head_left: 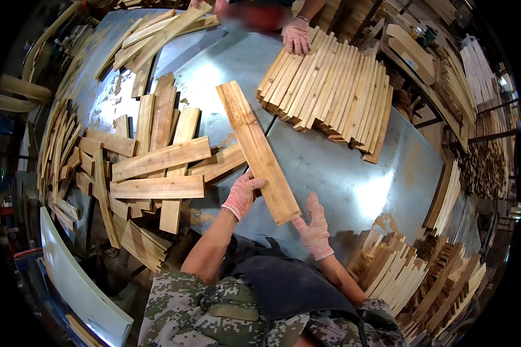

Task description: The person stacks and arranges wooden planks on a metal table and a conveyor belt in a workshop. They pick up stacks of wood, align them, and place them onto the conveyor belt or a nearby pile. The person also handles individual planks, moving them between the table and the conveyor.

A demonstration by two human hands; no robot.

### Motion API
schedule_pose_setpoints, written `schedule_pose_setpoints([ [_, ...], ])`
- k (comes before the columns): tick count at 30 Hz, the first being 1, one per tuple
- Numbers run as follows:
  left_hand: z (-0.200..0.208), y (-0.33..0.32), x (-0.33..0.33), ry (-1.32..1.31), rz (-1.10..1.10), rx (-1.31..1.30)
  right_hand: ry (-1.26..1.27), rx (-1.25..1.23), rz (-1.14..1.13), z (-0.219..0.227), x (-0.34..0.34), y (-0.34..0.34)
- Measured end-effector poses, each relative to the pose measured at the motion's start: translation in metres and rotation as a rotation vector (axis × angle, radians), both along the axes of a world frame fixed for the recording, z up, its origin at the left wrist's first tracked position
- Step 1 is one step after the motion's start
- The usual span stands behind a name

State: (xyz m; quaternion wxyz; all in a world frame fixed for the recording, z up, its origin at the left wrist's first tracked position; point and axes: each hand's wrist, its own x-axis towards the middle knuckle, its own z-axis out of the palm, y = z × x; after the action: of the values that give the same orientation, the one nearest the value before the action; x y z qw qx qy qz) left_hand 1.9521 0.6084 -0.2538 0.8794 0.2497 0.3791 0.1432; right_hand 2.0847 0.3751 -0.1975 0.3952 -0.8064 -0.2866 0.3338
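A woodworking shop, as the loose boards [161, 158], metal-topped worktable [315, 165] and stacked timber [487, 170] show.

White glare burns on the blue-grey sheet-metal table [330, 165] inside its right edge and again in its far left part, while the surroundings beyond it are dim. A smeared patch blurs the table's far edge, yet the long flat brown wooden board [257, 151] is crisp; fisheye distortion bends straight lines near the black rim.
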Motion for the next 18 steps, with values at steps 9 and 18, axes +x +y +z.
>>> schedule_pose_setpoints([
  [9, -0.042, 0.099, -0.022, 0.058, 0.024, 0.047, 0.241, -0.139, -0.119, -0.049, 0.011, -0.028],
  [18, -0.041, 0.205, 0.009, 0.405, -0.063, 0.225, 0.336, -0.355, -0.087, -0.038, 0.013, -0.027],
])
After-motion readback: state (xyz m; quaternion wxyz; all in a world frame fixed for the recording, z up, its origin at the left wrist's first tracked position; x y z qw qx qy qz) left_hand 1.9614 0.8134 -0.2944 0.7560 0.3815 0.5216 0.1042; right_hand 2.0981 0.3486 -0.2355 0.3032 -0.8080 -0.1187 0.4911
